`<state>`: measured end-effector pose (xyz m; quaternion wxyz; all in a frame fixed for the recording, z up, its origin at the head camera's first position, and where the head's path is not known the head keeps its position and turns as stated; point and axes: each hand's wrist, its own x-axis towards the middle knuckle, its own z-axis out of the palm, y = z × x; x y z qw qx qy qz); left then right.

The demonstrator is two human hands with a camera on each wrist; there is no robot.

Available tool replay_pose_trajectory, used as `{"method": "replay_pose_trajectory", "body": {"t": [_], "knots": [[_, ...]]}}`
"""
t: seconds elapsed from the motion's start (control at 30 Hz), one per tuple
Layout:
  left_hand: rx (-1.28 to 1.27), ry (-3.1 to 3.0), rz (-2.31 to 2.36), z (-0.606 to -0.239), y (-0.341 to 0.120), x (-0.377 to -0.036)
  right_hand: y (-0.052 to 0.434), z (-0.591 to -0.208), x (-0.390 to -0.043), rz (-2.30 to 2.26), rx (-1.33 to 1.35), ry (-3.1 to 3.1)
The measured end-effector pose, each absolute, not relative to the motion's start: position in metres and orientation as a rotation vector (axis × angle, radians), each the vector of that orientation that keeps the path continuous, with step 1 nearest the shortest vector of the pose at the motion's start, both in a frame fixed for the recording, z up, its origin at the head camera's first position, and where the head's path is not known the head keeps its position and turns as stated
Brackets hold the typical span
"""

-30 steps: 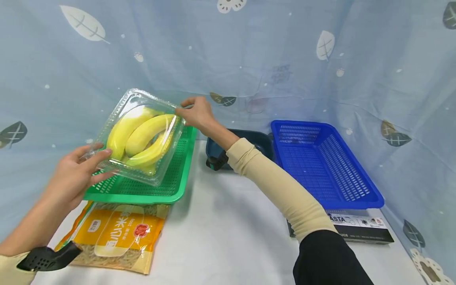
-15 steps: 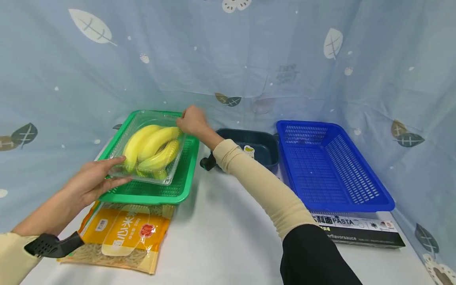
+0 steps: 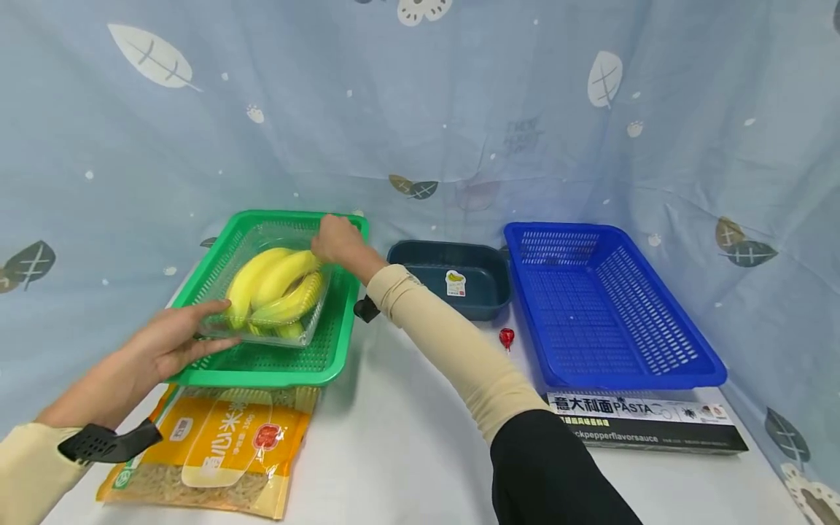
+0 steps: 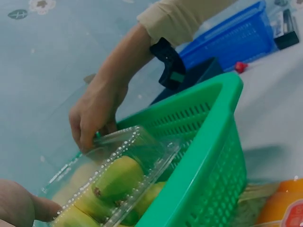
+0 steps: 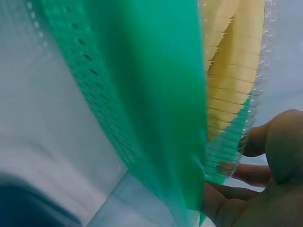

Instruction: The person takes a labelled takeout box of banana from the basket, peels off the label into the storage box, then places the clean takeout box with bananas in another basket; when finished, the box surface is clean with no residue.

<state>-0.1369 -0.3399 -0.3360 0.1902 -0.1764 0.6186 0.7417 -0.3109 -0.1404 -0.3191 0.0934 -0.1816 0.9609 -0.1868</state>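
Note:
A clear plastic box with several yellow bananas inside is tilted within the green basket. My left hand holds the box at its near left corner, the thumb and fingers apart on either side of it. At the far right corner, my right hand pinches the box's rim. In the right wrist view, the right fingers lie against the ridged box edge, close by the basket wall. The left wrist view shows the lid side sloping above the basket rim.
An orange-yellow grain bag lies in front of the green basket. To the right stand a dark teal bin with a banana sticker and a blue basket. A red lollipop and a black-and-white pasta box lie nearby.
Both hands have lowered the banana box from above the green basket down into it, and it has levelled somewhat. The right arm has shifted left, uncovering the teal bin and the lollipop.

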Motion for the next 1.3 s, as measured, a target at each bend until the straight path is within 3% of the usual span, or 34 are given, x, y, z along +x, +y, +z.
{"method": "replay_pose_trajectory", "body": {"t": [0.4,0.67,1.07,1.3], "knots": [[-0.475,1.671,2.041,-0.341,-0.343,-0.144,-0.147,-0.331,-0.310,-0.406,-0.609,2.806],[-0.513,1.623,2.060,-0.343,-0.336,-0.143,-0.135,-0.314,-0.293,-0.459,-0.802,2.808],[-0.486,1.605,2.090,-0.334,-0.328,-0.156,-0.042,-0.269,-0.257,-0.530,-1.081,2.819],[-0.315,1.808,1.929,-0.324,-0.342,-0.135,0.018,-0.260,-0.212,-0.613,-1.166,2.882]]}}
